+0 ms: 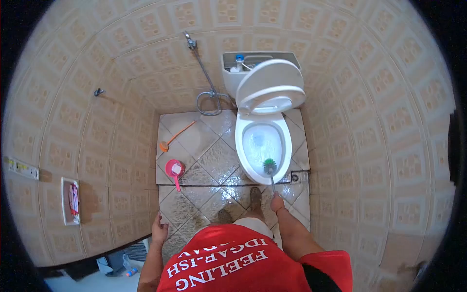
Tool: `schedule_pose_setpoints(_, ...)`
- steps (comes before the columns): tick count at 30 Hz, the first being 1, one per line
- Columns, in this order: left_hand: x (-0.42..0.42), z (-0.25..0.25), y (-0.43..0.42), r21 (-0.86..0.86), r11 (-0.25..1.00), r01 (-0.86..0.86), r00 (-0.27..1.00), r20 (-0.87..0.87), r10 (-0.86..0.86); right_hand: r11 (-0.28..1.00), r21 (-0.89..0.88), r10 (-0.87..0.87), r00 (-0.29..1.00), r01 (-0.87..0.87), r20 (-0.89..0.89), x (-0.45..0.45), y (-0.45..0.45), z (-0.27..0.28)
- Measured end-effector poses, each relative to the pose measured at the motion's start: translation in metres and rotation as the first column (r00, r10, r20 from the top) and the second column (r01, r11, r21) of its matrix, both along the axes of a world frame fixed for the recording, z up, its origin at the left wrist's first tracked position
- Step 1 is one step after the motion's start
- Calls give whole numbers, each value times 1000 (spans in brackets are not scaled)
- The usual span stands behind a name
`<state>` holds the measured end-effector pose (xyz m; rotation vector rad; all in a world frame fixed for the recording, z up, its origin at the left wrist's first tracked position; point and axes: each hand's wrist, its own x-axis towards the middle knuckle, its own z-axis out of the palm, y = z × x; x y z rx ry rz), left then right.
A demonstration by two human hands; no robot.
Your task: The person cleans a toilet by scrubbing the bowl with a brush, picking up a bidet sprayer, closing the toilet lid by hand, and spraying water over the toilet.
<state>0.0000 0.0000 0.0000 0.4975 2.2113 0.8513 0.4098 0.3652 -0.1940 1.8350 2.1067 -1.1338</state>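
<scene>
My right hand (277, 202) is closed round the handle of a toilet brush (270, 166). Its green bristle head is inside the front of the white toilet bowl (239, 141), near the rim. Behind the bowl the seat and lid (272, 80) stand raised, leaning against the cistern (228, 62). The cistern has no cover on it, and a blue-capped fitting shows inside. My left hand (159, 228) hangs at my side over the wet floor, fingers apart, holding nothing.
On the tiled floor (194, 204) to the left lie a pink dipper (174, 168) and an orange long-handled brush (165, 146). A hose (206, 73) hangs from a wall tap. A floor drain (295, 177) sits right of the bowl. A white wall holder (64, 204) is on the left.
</scene>
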Motion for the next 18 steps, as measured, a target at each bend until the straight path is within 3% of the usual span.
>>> schedule_pose_setpoints(2,-13,-22,-3,53,984,172,972,-169,-161,981,183,71,997,-71,7,-5,-9,24)
schedule_pose_setpoints(3,-47,-11,-28,34,963,266,912,-333,-240,961,263,103,992,-81,-72,-49,-43,12)
schedule_pose_setpoints(4,-33,-10,-23,38,956,291,914,-308,-265,964,258,77,996,-63,-46,-39,-47,28)
schedule_pose_setpoints(6,-3,39,8,-75,987,140,986,-75,-146,980,98,-169,983,175,-67,-40,-53,51)
schedule_pose_setpoints(7,-1,56,11,-155,985,76,997,23,-73,977,85,-190,979,195,-68,-41,-55,54)
schedule_pose_setpoints(8,-6,47,7,-155,983,100,995,25,-97,977,110,-172,981,181,-85,-39,-51,57)
schedule_pose_setpoints(11,-18,0,-10,85,972,218,973,-94,-210,974,171,-129,985,148,-115,-30,-39,67)
schedule_pose_setpoints(15,6,17,3,-13,974,228,967,-114,-228,986,163,42,998,-34,-48,-12,-35,88)
schedule_pose_setpoints(18,17,-11,-12,12,974,225,970,-101,-223,930,186,-215,881,316,-421,0,-39,108)
